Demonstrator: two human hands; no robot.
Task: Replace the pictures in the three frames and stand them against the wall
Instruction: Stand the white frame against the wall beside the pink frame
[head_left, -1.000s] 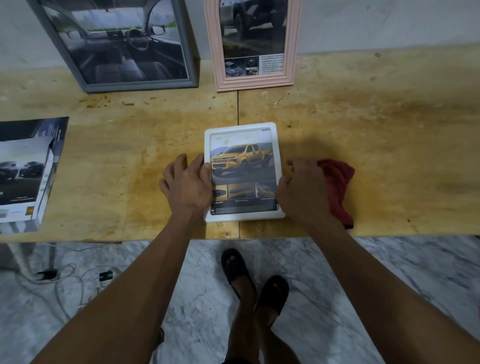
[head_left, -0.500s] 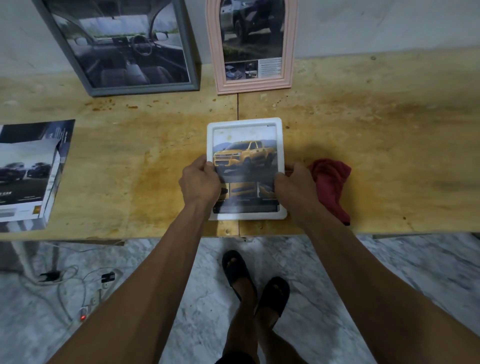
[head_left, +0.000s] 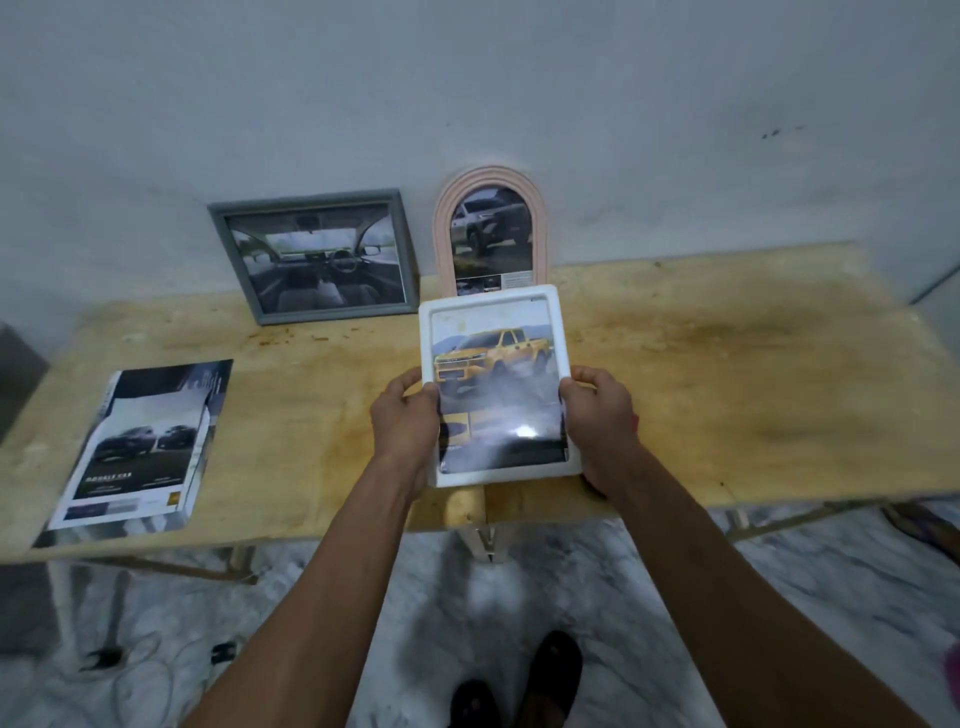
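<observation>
While both sets of fingers curl around its side rails, the white frame (head_left: 496, 312) hangs in the air above the near edge of the wooden table (head_left: 727, 374), face tilted up at the camera. The left hand (head_left: 406, 422) grips the left rail, thumb on the front and the other fingers tucked behind, and the right hand (head_left: 598, 415) mirrors it on the right rail, thumb pressed on the front edge, the rest wrapped out of sight at the back. Between the two thumbs sits the picture, a yellow pickup truck, with glare washing out its lower half. Just past the frame's top edge, beyond the fingertips, the pink arched frame (head_left: 440, 223) stands upright against the grey wall (head_left: 675, 104), its bottom part hidden behind the white frame; it shows a pale truck. Beyond the left hand and further left along the wall, the grey frame (head_left: 236, 260) leans back with a car-interior picture in it. Well out to the left of the left hand, a stack of car brochures (head_left: 140, 447) lies flat near the table's front edge. A sliver of something red shows just beside the right wrist, too hidden to name. Below the forearms, the marble floor (head_left: 649, 597) runs under the table, dark sandals (head_left: 556, 670) planted on it, cables (head_left: 150, 670) lying to the left.
</observation>
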